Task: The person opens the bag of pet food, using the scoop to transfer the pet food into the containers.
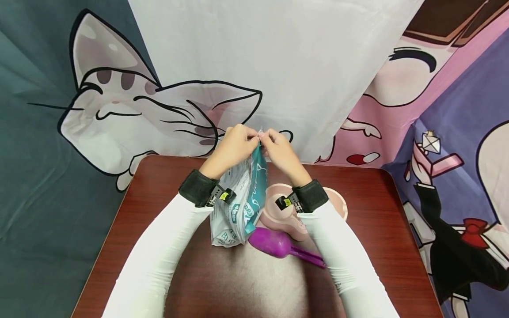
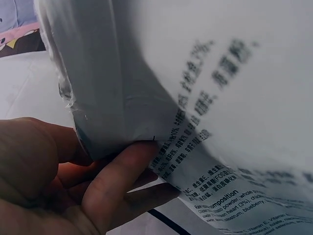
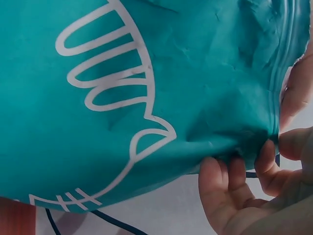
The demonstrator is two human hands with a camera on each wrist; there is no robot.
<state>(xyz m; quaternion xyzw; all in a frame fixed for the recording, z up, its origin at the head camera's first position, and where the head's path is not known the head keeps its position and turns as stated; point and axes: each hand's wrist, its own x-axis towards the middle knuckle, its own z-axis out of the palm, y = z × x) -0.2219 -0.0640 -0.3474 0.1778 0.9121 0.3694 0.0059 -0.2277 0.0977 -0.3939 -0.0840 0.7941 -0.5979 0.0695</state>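
A teal and white food bag (image 1: 238, 198) stands upright on the table, its printed ingredient text showing close up in the left wrist view. My left hand (image 1: 237, 143) pinches the bag's top edge. Right beside it, my right hand (image 1: 278, 148) pinches the same edge, the two thumbs almost meeting. Seen from the right wrist, the bag's teal face (image 3: 205, 88) has a white line drawing, and ridged seal lines run along its torn-looking top. Fingertips (image 3: 266, 152) of the right hand press against the corner by that seal.
A purple scoop (image 1: 272, 243) lies in front of the bag on the brown table (image 1: 377, 247). A pale pink double bowl (image 1: 278, 216) sits right of the bag, partly hidden under my right forearm. Behind the table hangs a cartoon-printed cloth (image 1: 298, 57).
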